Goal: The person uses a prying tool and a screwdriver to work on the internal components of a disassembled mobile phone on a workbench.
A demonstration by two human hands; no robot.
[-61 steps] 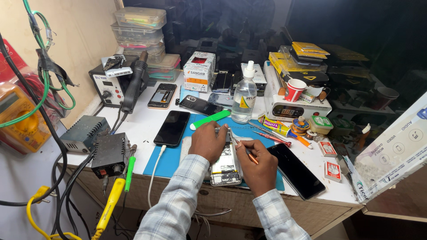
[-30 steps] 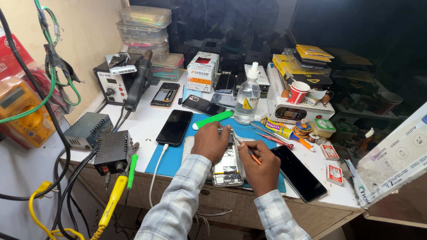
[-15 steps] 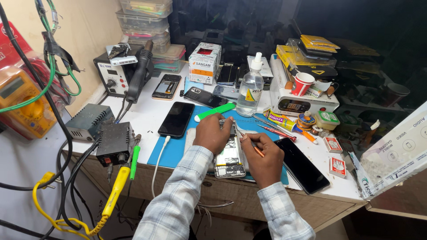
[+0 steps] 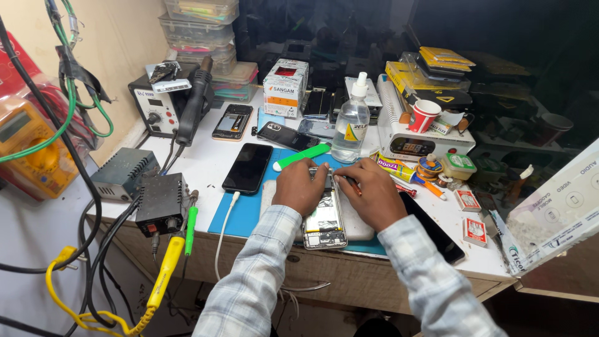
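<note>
A white-topped bench with a wooden front fills the middle of the frame, set against a cream wall at upper left and dark glass at upper right. A blue mat lies at its centre. On the mat rests an opened phone, its back off and its insides showing, just below the middle of the frame.

The left hand is curled with its fingers pressed down on the phone's upper end. The right hand is closed round a thin tool whose tip meets the same end of the phone.

Above the hands a clear spray bottle with a yellow label stands upright. To its left, at upper centre, sits a white carton with orange and red print. Yellow flat packets are stacked at upper right. Two small red-and-white packets lie at right centre, beside a large white printed card leaning at the right edge. Clear plastic boxes are piled at upper left.
</note>
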